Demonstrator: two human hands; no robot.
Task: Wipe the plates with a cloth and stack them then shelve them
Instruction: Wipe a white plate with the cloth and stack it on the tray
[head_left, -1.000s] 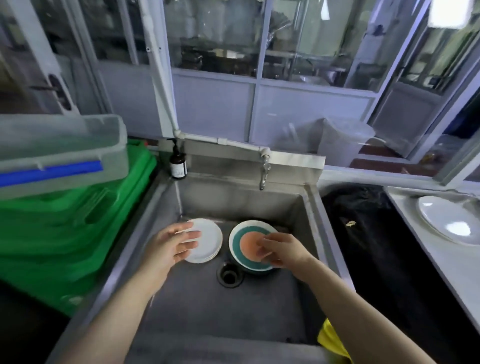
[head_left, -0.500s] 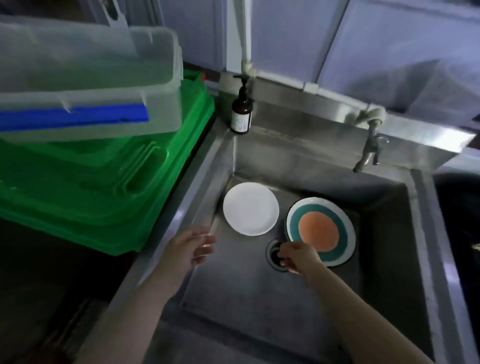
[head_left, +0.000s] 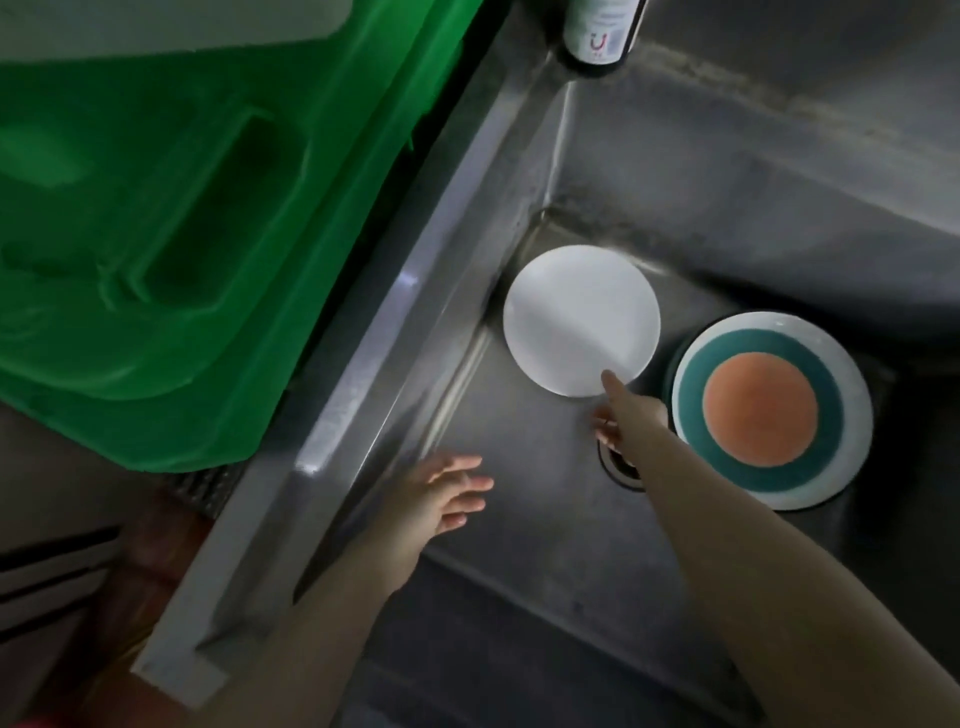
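The right hand pinches the near rim of the white plate, just left of the striped plate. The left hand hovers open, farther from it.

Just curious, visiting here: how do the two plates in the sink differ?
The white plate is plain and looks smaller; the banded plate has an orange centre and teal ring. The right hand reaches the white plate's near edge; the banded plate is untouched. Both lie flat in the sink.
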